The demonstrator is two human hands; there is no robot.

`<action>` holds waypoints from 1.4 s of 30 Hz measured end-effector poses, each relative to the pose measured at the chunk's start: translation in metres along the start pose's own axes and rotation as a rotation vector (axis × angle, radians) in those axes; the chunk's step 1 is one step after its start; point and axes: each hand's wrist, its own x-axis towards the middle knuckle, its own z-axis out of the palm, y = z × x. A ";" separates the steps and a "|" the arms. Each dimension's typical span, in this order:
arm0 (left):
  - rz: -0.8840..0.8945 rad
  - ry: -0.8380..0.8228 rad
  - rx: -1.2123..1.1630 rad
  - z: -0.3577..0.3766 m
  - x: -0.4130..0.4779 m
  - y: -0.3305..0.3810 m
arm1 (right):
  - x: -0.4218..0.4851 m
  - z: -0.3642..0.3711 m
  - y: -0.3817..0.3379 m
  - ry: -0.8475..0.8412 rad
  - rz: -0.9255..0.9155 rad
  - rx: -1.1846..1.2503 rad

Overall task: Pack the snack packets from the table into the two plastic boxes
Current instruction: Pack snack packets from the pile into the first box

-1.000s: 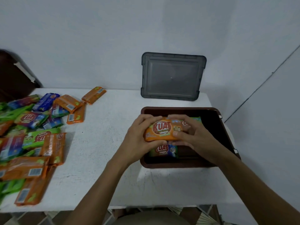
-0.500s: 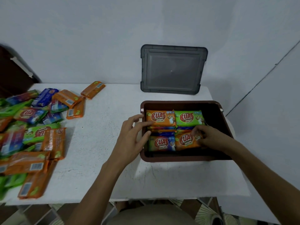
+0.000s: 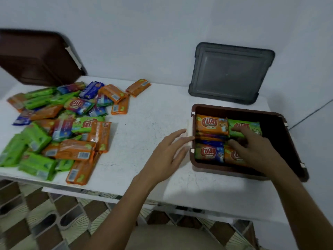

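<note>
Fingers (image 3: 236, 130) of the right hand (image 3: 257, 152), spread and nearly straight, press on the snack packets inside the brown plastic box (image 3: 237, 109); they grasp nothing. The index fingertip lies on the green packet (image 3: 251, 125) at the far side of the packed block, while the remaining fingers and palm cover much of the orange packet (image 3: 232, 156) at the near side. To the left of these lie an orange KUAT packet (image 3: 210, 124), far, and a green-and-blue KUAT packet (image 3: 209, 152), near. The four form a two-by-two block set against the box's left wall, with the edges of further packets visible between the rows. The right part of the box interior is dark, and its contents cannot be made out. The left hand (image 3: 165, 156) is held over the white desk (image 3: 153, 114) just outside the box, its fingers released and extended, holding nothing. Its fingertips reach the box's left wall, though contact cannot be confirmed. A heap of loose packets (image 3: 59, 127), green, orange and blue, covers the left part of the desk, well apart from the box. A grey lid (image 3: 230, 73) leans against the wall behind the box. A second brown box (image 3: 36, 56), blurred, stands tilted at the far left behind the heap. Patterned floor tiles (image 3: 36, 213) show below the desk edge.
</note>
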 end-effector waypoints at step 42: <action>-0.063 -0.030 0.217 -0.206 -0.123 -0.229 | 0.046 0.235 -0.251 -0.033 -0.504 -0.038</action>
